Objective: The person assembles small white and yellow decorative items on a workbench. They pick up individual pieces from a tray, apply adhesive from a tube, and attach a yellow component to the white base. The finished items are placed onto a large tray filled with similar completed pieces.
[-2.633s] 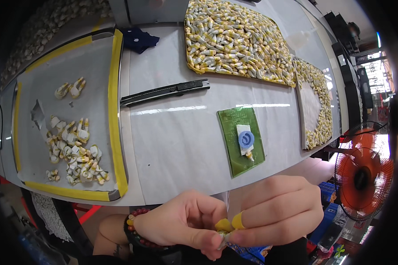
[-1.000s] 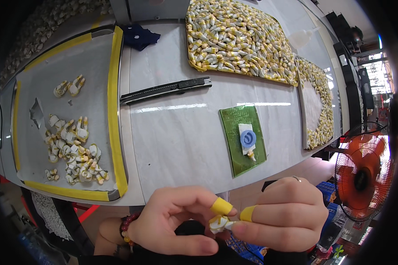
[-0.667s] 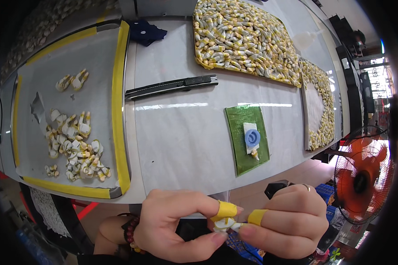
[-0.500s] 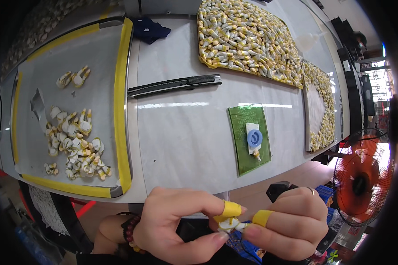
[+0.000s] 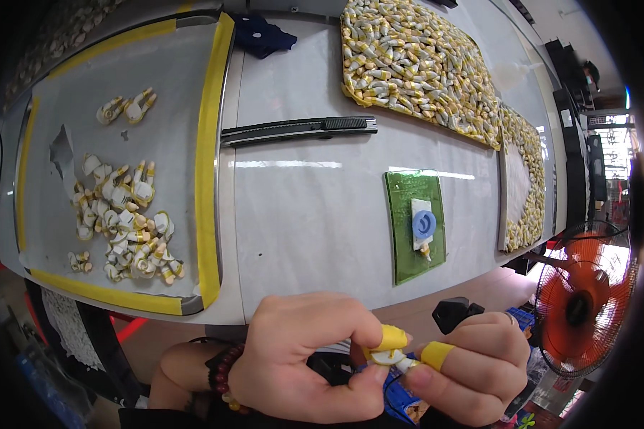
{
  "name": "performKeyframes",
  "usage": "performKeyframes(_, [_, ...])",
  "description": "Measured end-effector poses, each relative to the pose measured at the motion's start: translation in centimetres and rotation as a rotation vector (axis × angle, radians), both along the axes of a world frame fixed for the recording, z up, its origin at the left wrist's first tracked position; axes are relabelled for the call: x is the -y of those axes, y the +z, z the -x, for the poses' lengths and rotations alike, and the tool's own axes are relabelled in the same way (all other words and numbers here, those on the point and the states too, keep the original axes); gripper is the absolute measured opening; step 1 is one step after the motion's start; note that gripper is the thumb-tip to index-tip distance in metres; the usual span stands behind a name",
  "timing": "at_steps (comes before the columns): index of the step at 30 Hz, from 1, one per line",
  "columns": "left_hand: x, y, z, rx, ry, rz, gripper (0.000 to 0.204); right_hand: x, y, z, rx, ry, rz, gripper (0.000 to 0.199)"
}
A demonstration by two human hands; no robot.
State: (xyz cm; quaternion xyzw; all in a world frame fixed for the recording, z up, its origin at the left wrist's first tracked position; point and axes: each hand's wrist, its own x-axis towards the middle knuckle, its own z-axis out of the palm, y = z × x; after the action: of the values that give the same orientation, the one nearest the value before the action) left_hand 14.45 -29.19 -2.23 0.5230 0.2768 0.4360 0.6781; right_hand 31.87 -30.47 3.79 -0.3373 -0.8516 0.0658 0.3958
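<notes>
The left hand (image 5: 300, 365) and right hand (image 5: 469, 368) pinch one small white and yellow piece (image 5: 393, 360) between them, below the smooth grey table (image 5: 308, 214). Both fingertips wear soft yellow rubber caps (image 5: 436, 353). More pieces lie on the flat tray (image 5: 207, 179).

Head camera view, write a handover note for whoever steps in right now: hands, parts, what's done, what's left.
Left hand and right hand: together pinching one small white-and-yellow part below the table edge, yellow finger cots on the fingertips.
Done: a loose pile of parts lies in the yellow-taped tray on the left.
Left: full mats of parts at the far right.
Also there: utility knife, green pad with a blue ring.
</notes>
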Motion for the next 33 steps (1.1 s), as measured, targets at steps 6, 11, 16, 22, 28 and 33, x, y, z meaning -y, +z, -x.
performKeyframes(6, [-0.2, -0.1, -0.4, -0.004, 0.037, -0.074, 0.013, 1.6, 0.2, -0.8, 0.220, -0.088, 0.085, 0.026])
performKeyframes(11, [-0.2, -0.2, -0.4, 0.016, 0.028, -0.091, 0.014, 1.8, 0.3, -0.4, 0.205, -0.140, 0.116, 0.028])
performKeyframes(16, [0.2, -1.4, -0.3, 0.209, -0.111, -0.032, 0.022, 1.8, 0.2, 0.3, 0.138, -0.195, 0.175, 0.027])
performKeyframes(22, [-1.1, 1.3, 0.0, 0.007, -0.005, -0.207, 0.017, 1.5, -0.2, -0.5, 0.162, -0.179, 0.150, 0.026])
performKeyframes(28, [-0.1, -1.0, 0.5, -0.104, -0.095, -0.326, 0.028, 1.1, -0.8, -1.1, 0.067, -0.072, 0.126, 0.022])
performKeyframes(33, [-0.4, -0.2, 0.5, -0.100, -0.053, -0.331, 0.026, 0.6, -1.7, -0.7, -0.211, -0.079, 0.342, 0.016])
